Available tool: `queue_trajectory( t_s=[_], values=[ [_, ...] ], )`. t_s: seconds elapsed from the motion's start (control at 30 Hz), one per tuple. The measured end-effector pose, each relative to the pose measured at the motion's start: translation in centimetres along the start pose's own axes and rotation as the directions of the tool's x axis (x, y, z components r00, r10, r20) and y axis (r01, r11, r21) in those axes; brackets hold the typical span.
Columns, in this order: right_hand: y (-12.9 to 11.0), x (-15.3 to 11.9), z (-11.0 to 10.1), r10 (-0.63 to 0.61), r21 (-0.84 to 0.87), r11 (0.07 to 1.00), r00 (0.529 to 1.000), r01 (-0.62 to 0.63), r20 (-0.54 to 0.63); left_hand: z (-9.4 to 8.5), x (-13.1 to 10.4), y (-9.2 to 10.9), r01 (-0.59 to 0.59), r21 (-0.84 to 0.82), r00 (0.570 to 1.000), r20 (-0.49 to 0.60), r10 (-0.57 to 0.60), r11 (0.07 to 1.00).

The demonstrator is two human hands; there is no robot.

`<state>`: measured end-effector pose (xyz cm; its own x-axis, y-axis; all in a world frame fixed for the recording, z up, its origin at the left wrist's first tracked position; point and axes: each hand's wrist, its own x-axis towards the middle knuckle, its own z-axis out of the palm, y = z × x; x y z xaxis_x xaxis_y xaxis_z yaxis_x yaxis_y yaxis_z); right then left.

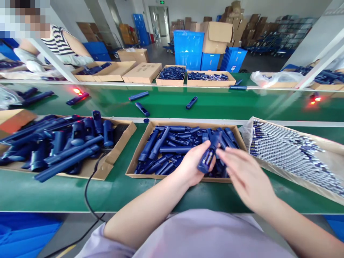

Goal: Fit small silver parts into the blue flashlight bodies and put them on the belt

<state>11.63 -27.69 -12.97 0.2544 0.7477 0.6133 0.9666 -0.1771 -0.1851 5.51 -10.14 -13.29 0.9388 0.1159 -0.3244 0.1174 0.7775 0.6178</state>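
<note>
My left hand (195, 163) is wrapped round a dark blue plastic part (206, 161) with an opening in its side, over the middle cardboard box (182, 178). Blue tubes and smaller blue pieces fill that box. Beside the part, on its right, is my right hand (248, 179), its fingers stretched out and slightly blurred. Its fingertips are close to the part; whether they touch it I cannot tell.
A box of long blue parts (107, 166) stands at the left, with a black cable (86, 190) before it. Silvery rods (292, 157) fill a lined box at the right. Blue pieces lie on the green conveyor (163, 104). A person in a striped top (57, 43) is across it.
</note>
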Motion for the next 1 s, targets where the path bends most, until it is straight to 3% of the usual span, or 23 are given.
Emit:
queue_trajectory(
  t_s=[0.07, 0.13, 0.23, 0.37, 0.47, 0.53, 0.63, 0.73, 0.83, 0.93, 1.0],
  values=[
    [1.5, 0.4, -0.1, 0.145, -0.016, 0.989, 0.989, -0.145, 0.021, -0.5, 0.5, 1.0, -0.215, 0.008, 0.976, -0.035, 0.215, 0.977],
    [2.6, 0.8, 0.4, 0.198, 0.008, 0.979, 0.957, -0.204, 0.21, -1.1, 0.9, 2.0, -0.337, 0.003, 0.934, -0.124, 0.334, 0.942],
    [2.9, 1.6, 2.2, 0.084, 0.028, 0.993, 0.834, -0.119, 0.545, -1.6, 1.4, 2.5, -0.345, 0.0, 0.922, -0.19, 0.339, 0.939],
    [2.7, 2.4, 3.6, 0.098, -0.157, 0.987, 0.746, 0.009, 0.659, -1.6, 1.5, 2.0, -0.288, 0.022, 0.949, -0.129, 0.289, 0.957],
    [3.4, 2.2, 3.2, 0.074, -0.148, 0.988, 0.732, 0.037, 0.678, -1.3, 1.3, 1.4, -0.219, 0.044, 0.973, -0.066, 0.221, 0.975],
    [4.1, 1.7, 2.9, 0.081, -0.117, 0.993, 0.767, -0.008, 0.636, -1.2, 1.2, 1.1, -0.193, 0.049, 0.98, -0.039, 0.195, 0.98],
    [4.5, 0.9, 3.1, 0.219, -0.189, 0.972, 0.833, -0.141, 0.508, -1.1, 1.1, 0.6, -0.181, 0.066, 0.983, -0.015, 0.182, 0.981],
    [4.0, 0.6, 4.0, 0.321, -0.247, 0.942, 0.819, -0.225, 0.476, -1.0, 1.0, 0.2, -0.178, 0.08, 0.984, -0.003, 0.179, 0.981],
    [3.6, 1.1, 4.5, 0.317, -0.229, 0.946, 0.8, -0.23, 0.509, -1.0, 1.0, -0.1, -0.19, 0.075, 0.982, -0.001, 0.191, 0.979],
    [4.3, 1.4, 3.3, 0.348, -0.232, 0.935, 0.814, -0.267, 0.465, -1.0, 0.9, -0.1, -0.176, 0.09, 0.984, 0.004, 0.176, 0.98],
    [4.9, 1.3, 2.0, 0.406, -0.153, 0.913, 0.81, -0.378, 0.423, -0.9, 0.8, -0.2, -0.157, 0.12, 0.988, 0.024, 0.155, 0.98]
  ],
)
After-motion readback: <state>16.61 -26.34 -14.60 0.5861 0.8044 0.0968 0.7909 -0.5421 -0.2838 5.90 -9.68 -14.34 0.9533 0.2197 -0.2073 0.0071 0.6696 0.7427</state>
